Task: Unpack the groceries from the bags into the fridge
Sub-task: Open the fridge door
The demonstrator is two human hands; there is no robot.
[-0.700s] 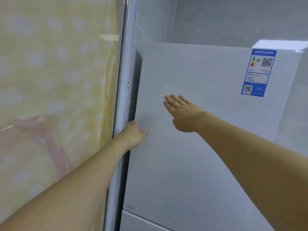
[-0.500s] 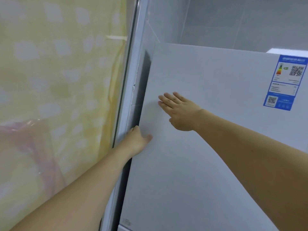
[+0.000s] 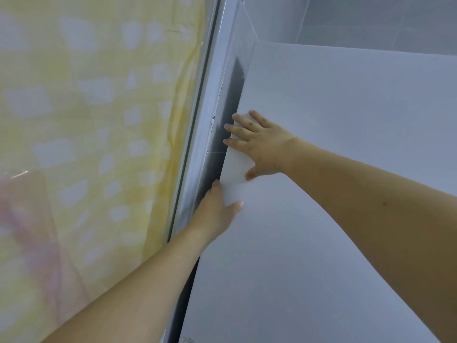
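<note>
R hand fingers are straight and spread apart, tips reaching over the L edge of the fridge door into the dark gap, thumb lying flat on the door face lower down; palm looks pressed to the panel. L hand sits just below it on the same edge: thumb laid on the front face, the other fingers go round the edge into the gap, so they're curled on the door edge, tho the tips themselves are hidden behind it. The two hands are near each other, not touching. Both forearms come up from the bottom of view, L one from lower left, R one from the right. Door is a plain white panel, shut or nearly so, filling the right half, w/ its top edge visible above. Just left of the gap runs a pale frame, and beyond that hangs a yellow curtain w/ white patches. Grey tiled wall shows above the fridge.
</note>
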